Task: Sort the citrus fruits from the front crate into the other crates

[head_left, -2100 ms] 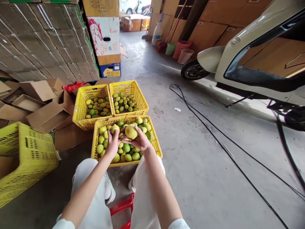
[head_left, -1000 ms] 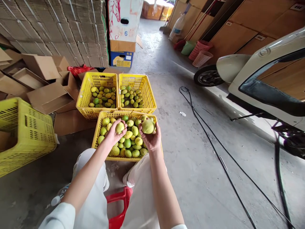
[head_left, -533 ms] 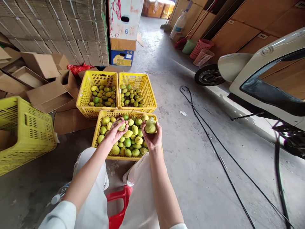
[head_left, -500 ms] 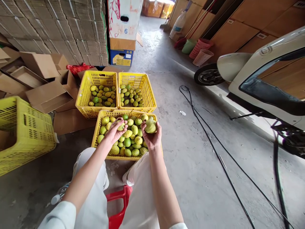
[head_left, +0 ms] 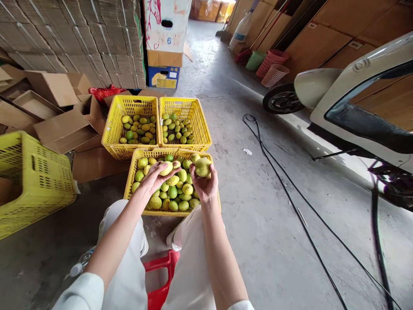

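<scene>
My left hand [head_left: 151, 181] cradles a pale yellow-green lemon [head_left: 167, 168] against its thumb, its fingers stretched out beneath the fruit. In my right hand [head_left: 207, 186] a larger, rough-skinned lemon [head_left: 202, 167] is gripped between thumb and fingers. Both hands hover above a yellow plastic crate [head_left: 164, 213] in front of my knees. Many green and yellow lemons [head_left: 172, 192] lie in that crate, some hidden under my hands. Behind it stand two more yellow crates, the left crate [head_left: 129, 153] and the right crate [head_left: 202, 122], with smaller greenish-yellow fruit on their bottoms.
A yellow crate [head_left: 48, 181] lies tipped at the left, near loose cardboard boxes [head_left: 64, 129]. A red stool [head_left: 161, 280] is beneath me, with a plastic bottle [head_left: 79, 265] beside my leg. Black cables [head_left: 284, 178] cross the floor toward a parked scooter [head_left: 348, 94].
The lemon in my left hand has turned and shows more of its pale side, while the left fingers have straightened. The right-hand lemon has tilted slightly and stays held.
</scene>
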Motion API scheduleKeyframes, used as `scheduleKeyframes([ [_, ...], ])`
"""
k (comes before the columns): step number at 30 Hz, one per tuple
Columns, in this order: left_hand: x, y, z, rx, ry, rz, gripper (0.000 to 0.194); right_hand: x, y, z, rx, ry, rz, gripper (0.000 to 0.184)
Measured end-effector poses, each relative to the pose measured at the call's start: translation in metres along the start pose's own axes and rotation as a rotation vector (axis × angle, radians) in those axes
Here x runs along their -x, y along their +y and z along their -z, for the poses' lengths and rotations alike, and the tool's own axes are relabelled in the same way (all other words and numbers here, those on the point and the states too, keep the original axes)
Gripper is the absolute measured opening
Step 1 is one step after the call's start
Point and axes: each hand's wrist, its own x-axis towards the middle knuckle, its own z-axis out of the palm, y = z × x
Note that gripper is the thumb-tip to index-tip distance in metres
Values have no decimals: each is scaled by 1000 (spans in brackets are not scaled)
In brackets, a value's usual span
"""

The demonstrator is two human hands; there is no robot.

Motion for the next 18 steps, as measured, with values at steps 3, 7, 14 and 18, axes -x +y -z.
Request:
scheduleKeyframes([
  [3, -2, -4, 0, -44, 59, 37, 40, -1, 0, 3, 40, -7, -20, 22],
  [7, -2, -5, -6, -30, 116, 40, 26, 0, -1, 3, 77, -60, -31, 39],
  [14, 0, 7, -11, 88, 205, -71, 18, -3, -3, -1, 45, -21, 8, 46],
  [18, -2, 12, -6, 58, 203, -93, 21, -4, -5, 0, -12, 21, 5, 35],
])
